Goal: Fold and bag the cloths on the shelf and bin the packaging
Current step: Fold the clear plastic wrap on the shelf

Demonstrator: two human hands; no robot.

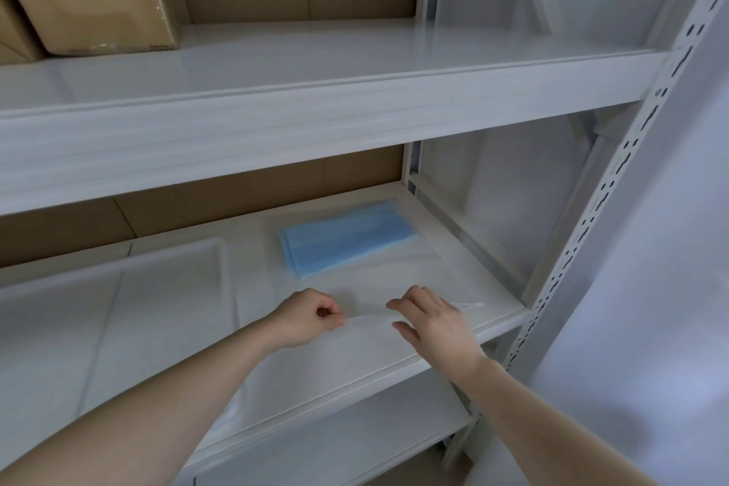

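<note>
White shelf (453,245): blue cloths (347,239) lengthwise left-right; left hand (311,318) pinching clear bag (355,347), right hand (434,324) fingers spread.

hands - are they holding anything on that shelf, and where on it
The left hand pinches the near edge of a clear plastic bag lying on the shelf. The right hand rests its fingers on the same edge.
</note>
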